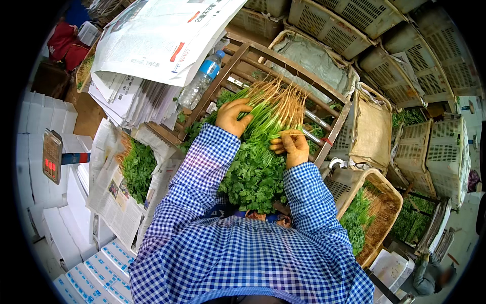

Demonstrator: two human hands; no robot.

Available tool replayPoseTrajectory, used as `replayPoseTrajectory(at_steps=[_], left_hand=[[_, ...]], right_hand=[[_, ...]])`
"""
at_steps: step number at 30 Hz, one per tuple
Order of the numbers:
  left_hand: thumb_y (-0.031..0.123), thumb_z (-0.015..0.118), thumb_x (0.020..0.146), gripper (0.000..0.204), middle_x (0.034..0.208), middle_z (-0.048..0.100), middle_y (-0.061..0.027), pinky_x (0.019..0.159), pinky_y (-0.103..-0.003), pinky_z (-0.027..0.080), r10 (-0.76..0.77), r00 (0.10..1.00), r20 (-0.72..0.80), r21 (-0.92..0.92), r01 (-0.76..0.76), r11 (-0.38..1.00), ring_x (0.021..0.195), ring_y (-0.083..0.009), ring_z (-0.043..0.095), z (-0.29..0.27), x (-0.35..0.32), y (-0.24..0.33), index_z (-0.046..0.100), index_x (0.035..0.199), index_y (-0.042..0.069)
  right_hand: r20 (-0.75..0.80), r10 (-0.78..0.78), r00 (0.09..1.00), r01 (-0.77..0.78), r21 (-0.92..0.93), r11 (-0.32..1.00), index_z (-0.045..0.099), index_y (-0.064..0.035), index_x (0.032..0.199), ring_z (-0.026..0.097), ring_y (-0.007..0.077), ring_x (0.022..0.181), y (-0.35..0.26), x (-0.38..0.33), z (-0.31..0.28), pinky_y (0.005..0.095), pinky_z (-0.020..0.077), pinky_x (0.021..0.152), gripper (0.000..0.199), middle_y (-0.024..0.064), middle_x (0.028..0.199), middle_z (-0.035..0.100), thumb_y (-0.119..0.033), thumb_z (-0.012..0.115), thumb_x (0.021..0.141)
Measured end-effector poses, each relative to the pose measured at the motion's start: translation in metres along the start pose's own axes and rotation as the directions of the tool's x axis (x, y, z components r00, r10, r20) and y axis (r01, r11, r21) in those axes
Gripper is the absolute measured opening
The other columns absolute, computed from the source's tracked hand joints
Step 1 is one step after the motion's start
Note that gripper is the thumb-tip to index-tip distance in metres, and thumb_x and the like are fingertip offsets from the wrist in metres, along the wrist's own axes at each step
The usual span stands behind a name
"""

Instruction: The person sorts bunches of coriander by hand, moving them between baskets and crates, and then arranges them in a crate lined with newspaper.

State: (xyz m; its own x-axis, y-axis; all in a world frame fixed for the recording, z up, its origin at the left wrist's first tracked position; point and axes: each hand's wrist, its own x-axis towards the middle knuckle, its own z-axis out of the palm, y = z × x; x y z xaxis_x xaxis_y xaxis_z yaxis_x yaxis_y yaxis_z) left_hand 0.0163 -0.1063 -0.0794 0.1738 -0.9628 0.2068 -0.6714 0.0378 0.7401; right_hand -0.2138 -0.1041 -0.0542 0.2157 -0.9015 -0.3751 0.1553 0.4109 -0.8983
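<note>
A large bunch of coriander (253,175) lies in front of me, leaves toward my body and pale brown roots pointing away. Its upper part rests over a slatted brown rack (243,53). My left hand (234,116) curls round the left side of the green stems, its thumb lying over them. On the right side, slightly nearer to me, my right hand (292,147) is closed on some stems, thumb against fingers. Both palms are hidden, and blue-checked sleeves cover my forearms.
A newspaper stack (162,40) and a water bottle (201,81) stand at far left. Another coriander bunch (139,169) lies on newspaper beside a scale display (51,157). White boxes (96,273) fill the near left. Rightward are a crate of coriander (392,202) and several stacked crates (329,28).
</note>
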Motion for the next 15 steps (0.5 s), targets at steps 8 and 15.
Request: replayPoseTrajectory(at_steps=[8, 15], left_hand=[[0.006, 0.062, 0.099, 0.017, 0.13, 0.064, -0.0161, 0.102, -0.035, 0.052, -0.428, 0.893, 0.139, -0.49, 0.437, 0.754, 0.117, -0.0241, 0.062, -0.022, 0.018, 0.019, 0.068, 0.114, 0.0], [0.017, 0.078, 0.082, 0.007, 0.153, 0.047, -0.0098, 0.121, -0.054, 0.027, 0.201, 0.92, 0.335, 0.042, -0.228, 0.973, 0.144, -0.0415, 0.035, -0.019, 0.048, 0.052, 0.076, 0.084, 0.011]], right_hand=[[-0.105, 0.037, 0.994, -0.039, -0.018, 0.999, 0.058, 0.0012, 0.11, 0.069, 0.0209, 0.067, -0.005, 0.001, -0.001, 0.0319, 0.0568, 0.06, 0.016, 0.0156, 0.086, 0.072, -0.012, 0.055, 0.103], [-0.138, 0.042, 0.99, -0.042, 0.005, 0.999, 0.059, 0.0013, 0.107, 0.068, 0.0206, 0.064, -0.003, -0.001, 0.0, 0.0314, 0.0568, 0.058, 0.017, 0.0155, 0.082, 0.072, -0.015, 0.058, 0.101]])
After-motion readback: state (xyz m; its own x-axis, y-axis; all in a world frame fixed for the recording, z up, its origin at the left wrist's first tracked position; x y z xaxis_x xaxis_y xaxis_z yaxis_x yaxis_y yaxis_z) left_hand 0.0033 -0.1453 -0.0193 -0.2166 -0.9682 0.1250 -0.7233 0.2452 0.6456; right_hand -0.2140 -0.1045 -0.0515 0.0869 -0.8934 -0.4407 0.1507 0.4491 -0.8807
